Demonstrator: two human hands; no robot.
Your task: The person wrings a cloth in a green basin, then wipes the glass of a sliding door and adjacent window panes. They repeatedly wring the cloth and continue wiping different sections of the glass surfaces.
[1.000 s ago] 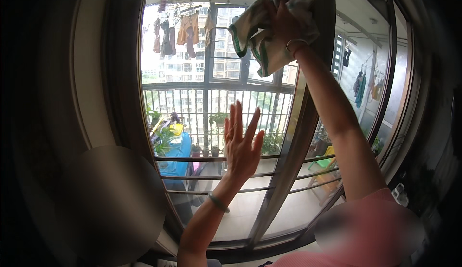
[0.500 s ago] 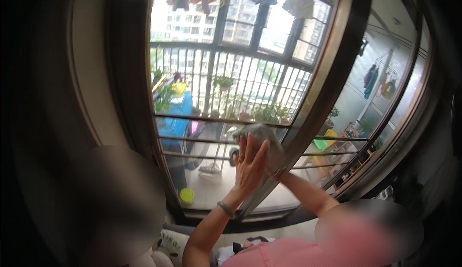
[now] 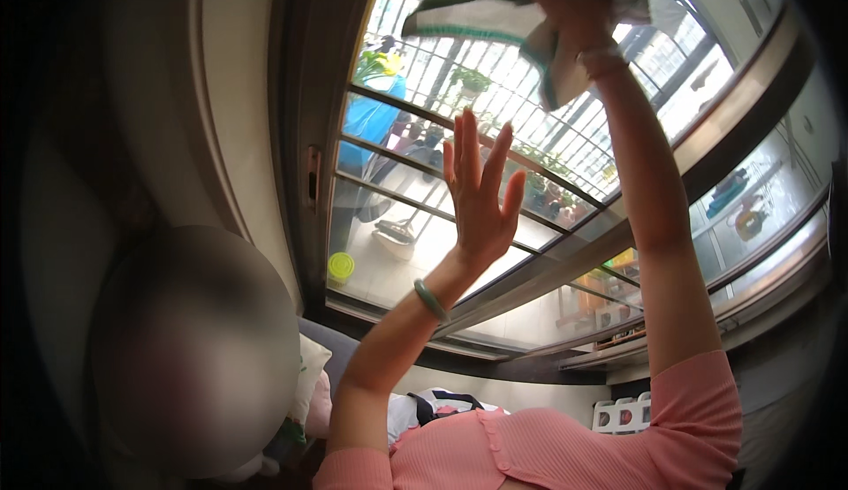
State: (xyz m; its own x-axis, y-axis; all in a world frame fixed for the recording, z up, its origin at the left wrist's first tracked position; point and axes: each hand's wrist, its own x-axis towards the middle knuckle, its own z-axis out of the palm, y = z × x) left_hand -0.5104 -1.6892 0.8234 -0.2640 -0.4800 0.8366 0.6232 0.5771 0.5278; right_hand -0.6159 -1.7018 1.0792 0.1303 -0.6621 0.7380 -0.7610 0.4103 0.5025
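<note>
Here, the white, green-edged fabric cloth (image 3: 481, 8) is draped sideways at the frame's upper centre, extending left from the nearer right hand (image 3: 576, 0), whose finger closure cannot be told; below, the left hand (image 3: 483, 212) is held empty, fingers spread.

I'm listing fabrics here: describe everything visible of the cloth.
The cloth looks like soft fabric, whitish with a darker grey-green area and green edging. It is bunched in the raised right hand, one flap spreading left, another hanging below. It is at the picture's top, partly cut off, in front of the window; whether it touches the glass is unclear.
</note>
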